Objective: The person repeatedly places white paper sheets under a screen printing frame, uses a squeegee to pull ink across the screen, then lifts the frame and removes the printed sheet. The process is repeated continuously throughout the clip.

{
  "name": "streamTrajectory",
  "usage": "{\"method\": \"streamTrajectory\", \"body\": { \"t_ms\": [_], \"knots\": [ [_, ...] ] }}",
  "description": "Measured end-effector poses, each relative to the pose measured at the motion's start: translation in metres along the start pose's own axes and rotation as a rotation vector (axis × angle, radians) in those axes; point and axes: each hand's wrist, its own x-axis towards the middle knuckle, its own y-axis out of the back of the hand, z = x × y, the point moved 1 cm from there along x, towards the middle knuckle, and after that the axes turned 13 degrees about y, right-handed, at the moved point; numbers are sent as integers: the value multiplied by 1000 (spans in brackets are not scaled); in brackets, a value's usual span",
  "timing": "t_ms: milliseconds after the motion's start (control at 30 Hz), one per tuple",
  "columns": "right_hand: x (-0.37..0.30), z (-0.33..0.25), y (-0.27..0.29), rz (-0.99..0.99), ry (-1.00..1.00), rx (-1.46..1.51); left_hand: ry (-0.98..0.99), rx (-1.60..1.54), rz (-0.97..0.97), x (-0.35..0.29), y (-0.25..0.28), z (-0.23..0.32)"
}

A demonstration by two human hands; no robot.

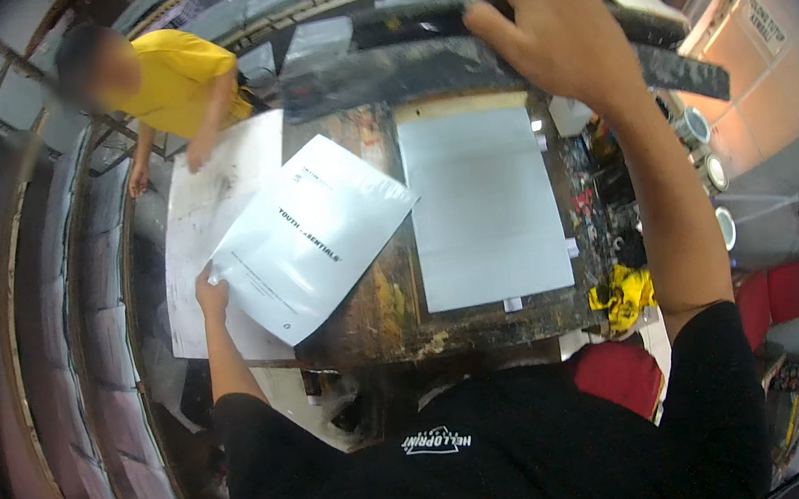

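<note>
My left hand (212, 292) pinches the lower left edge of a glossy white plastic sheet (318, 245) with black print. The sheet is tilted and overlaps a large white board (185, 247) on the left of the table. A plain pale sheet (485, 208) lies flat to its right on the worn wooden table (366, 304). My right hand (558, 37) is raised at the far side, over a long dark frame (397, 73). Its thumb and forefinger are apart with nothing visible between them; the other fingers are partly hidden. Whether it touches the frame cannot be made out.
A person in a yellow shirt (180, 76) stands at the far left beside the white board. Racks with pale sheets (113, 333) line the left side. Tins (691, 125) and a yellow cloth (625, 296) are at the right. A red chair (790, 289) stands farther right.
</note>
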Motion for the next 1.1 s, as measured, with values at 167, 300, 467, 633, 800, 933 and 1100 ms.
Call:
{"method": "streamTrajectory", "body": {
  "t_ms": [167, 300, 467, 633, 800, 933, 1100],
  "knots": [
    [-43, -22, -1, -72, -144, -56, -237, -474, -637, -159, -34, 231],
    [-136, -89, -33, -452, 15, 25, -146, -1378, -1268, -369, -21, 253],
    [-300, -112, -123, -698, -107, 412, 663, -1214, -1282, -406, -105, 146],
    [-380, -155, -193, -629, -98, 393, 883, -991, -1238, -398, -173, 98],
    [-350, -113, -244, -424, -1, 253, 971, -895, -1142, -397, -190, 94],
    [-263, -14, -329, -383, -8, 194, 960, -829, -1112, -400, -190, 94],
    [-155, 98, -412, -459, -44, 299, 1082, -813, -953, -409, -180, 104]
  ]
}}
